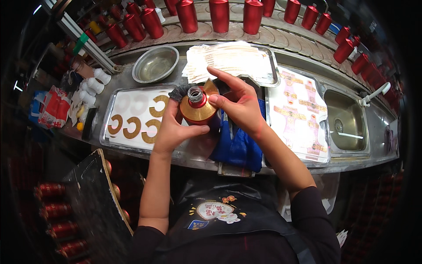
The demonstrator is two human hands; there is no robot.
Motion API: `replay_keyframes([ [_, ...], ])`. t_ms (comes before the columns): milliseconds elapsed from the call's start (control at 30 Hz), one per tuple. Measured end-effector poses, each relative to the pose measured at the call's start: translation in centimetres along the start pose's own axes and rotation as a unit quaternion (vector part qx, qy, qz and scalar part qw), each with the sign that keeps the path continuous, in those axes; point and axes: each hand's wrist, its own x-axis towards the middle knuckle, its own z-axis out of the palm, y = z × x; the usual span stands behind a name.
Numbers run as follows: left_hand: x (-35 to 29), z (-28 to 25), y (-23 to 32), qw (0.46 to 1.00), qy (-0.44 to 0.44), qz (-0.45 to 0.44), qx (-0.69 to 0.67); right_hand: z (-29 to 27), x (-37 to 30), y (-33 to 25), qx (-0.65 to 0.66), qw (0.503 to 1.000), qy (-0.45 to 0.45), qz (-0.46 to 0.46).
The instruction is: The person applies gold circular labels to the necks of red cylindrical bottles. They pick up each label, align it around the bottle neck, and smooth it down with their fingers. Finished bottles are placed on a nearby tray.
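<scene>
A red bottle [196, 102] with a bare, threaded neck is held upright between my two hands above the metal counter. A gold, ring-shaped decal [195, 112] covers its shoulder, and one end of it sticks up beside the neck. My left hand [175, 127] is wrapped round the bottle's left side, thumb across the front, with a dark cover on a finger. On the decal's right side rests the thumb of my right hand [239, 104]; its index finger is stretched out, and its other fingers are partly hidden behind the bottle.
Left stands a tray [103, 132] with several gold C-shaped decals [132, 127]. A metal bowl [155, 64] and a paper-laden tray [273, 66] are behind. A blue cloth [244, 147] lies in front; right are printed sheets [296, 114] and a sink [347, 125]. Red bottles [220, 16] line a conveyor [285, 39].
</scene>
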Motion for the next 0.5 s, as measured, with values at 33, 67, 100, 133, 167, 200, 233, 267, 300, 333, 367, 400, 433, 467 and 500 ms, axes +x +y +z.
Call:
replay_keyframes([
  [33, 0.0, -0.6, 0.4, 0.997, -0.009, -0.057, -0.043, 0.0, -0.3, -0.1, 0.007, 1.0, -0.001, 0.004],
  [67, -0.2, -0.5, 0.3, 0.999, -0.021, 0.039, 0.02, 0.0, -0.7, -0.1, -0.004, 0.999, 0.0, 0.032],
  [100, -0.3, -0.6, 0.3, 0.989, -0.004, 0.12, 0.082, 0.1, -1.1, -0.2, 0.009, 0.999, 0.005, 0.04],
  [133, -0.4, -0.4, 0.2, 0.981, 0.026, 0.121, 0.152, 0.2, -1.2, -0.2, -0.002, 0.999, 0.024, 0.041],
  [167, -0.4, -0.2, -0.1, 0.982, 0.028, 0.097, 0.159, 0.4, -1.5, -0.2, -0.005, 0.999, 0.029, 0.024],
  [200, -0.4, -0.1, -0.3, 0.983, 0.031, 0.072, 0.166, 0.5, -1.6, -0.2, 0.029, 0.997, 0.048, 0.051],
  [233, -0.3, -0.1, -0.5, 0.981, 0.023, 0.067, 0.179, 0.6, -1.6, -0.3, 0.074, 0.994, 0.06, 0.062],
  [267, -0.2, -0.3, -0.5, 0.998, 0.014, 0.018, 0.06, 0.7, -1.6, -0.4, 0.078, 0.992, 0.072, 0.07],
  [300, -0.2, -0.7, -0.4, 0.996, 0.009, 0.038, 0.077, 0.7, -1.6, -0.5, 0.055, 0.993, 0.068, 0.078],
  [333, -0.2, -0.9, -0.4, 0.994, 0.002, 0.058, 0.095, 0.8, -1.6, -0.6, 0.039, 0.994, 0.061, 0.084],
  [367, -0.3, -1.2, -0.3, 0.991, -0.006, 0.077, 0.112, 0.7, -1.6, -0.8, 0.024, 0.994, 0.054, 0.09],
  [400, -0.4, -1.2, -0.4, 0.983, -0.003, 0.076, 0.166, 0.9, -1.6, -0.9, 0.049, 0.992, 0.071, 0.093],
  [433, -0.5, -1.3, -0.5, 0.988, -0.007, 0.048, 0.145, 1.0, -1.7, -1.1, 0.046, 0.991, 0.084, 0.09],
  [467, -0.4, -1.6, -0.5, 0.991, -0.02, 0.031, 0.128, 1.2, -1.8, -1.2, 0.044, 0.989, 0.097, 0.099],
  [500, -0.4, -1.7, -0.7, 0.993, -0.039, 0.015, 0.114, 1.4, -1.9, -1.3, 0.043, 0.988, 0.103, 0.11],
])
